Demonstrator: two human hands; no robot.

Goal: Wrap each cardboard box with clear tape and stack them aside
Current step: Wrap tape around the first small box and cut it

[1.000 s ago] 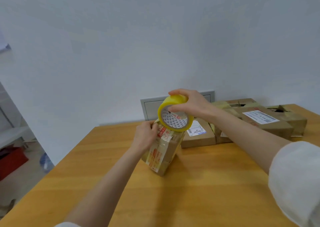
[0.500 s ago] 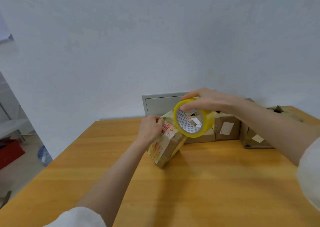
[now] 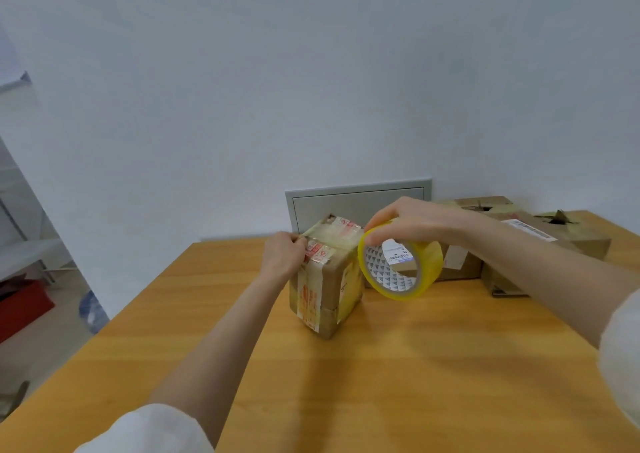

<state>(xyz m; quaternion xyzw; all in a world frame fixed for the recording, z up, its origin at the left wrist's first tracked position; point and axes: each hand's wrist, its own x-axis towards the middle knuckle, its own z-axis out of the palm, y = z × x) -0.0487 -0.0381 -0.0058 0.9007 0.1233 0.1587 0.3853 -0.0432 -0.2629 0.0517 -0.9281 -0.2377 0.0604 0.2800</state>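
Upright cardboard box (image 3: 325, 279) near the middle of the wooden surface (image 3: 415, 366). The left hand (image 3: 282, 255) holds its upper left edge, fingers (image 3: 300, 241) curled against it. The right hand (image 3: 412, 220) grips the yellow tape roll (image 3: 400, 267) from above, fingers curled over its rim, just right of the box. Further boxes (image 3: 540, 241) lie at the rear right.
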